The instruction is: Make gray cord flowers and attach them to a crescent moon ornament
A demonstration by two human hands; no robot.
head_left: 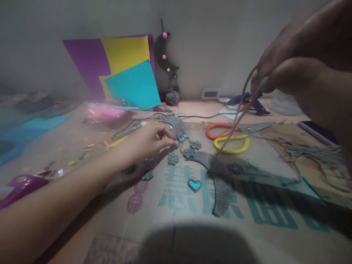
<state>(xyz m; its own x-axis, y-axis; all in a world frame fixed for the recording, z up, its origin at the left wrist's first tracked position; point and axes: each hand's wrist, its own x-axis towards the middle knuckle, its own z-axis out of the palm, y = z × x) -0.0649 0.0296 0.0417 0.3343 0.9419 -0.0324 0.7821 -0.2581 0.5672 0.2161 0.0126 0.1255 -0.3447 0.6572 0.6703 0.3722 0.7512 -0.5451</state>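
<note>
My left hand (pixel 154 137) reaches in from the lower left, thumb and fingertips pinched at the lower tip of a small grey yarn-wrapped crescent (pixel 179 126). Raised at the upper right, my right hand (pixel 291 66) grips grey yarn (pixel 242 110) between thumb and fingers. Its strands hang down toward a larger grey yarn-wrapped crescent (pixel 221 183) lying on the cardboard. Grey-edged flowers with turquoise insides, one of them a flower (pixel 173 158), lie between the crescents. A grey-rimmed turquoise heart (pixel 194 184) rests left of the larger crescent.
Orange-and-yellow-handled scissors (pixel 231 149) lie behind the larger crescent. A loose yarn bundle (pixel 316 154) and a phone (pixel 319 134) are at right. Behind stand a blue glue gun (pixel 254 102), coloured sheets (pixel 132 84) and a dark hanging crescent (pixel 162 51). A magenta tool (pixel 23 187) sits at left.
</note>
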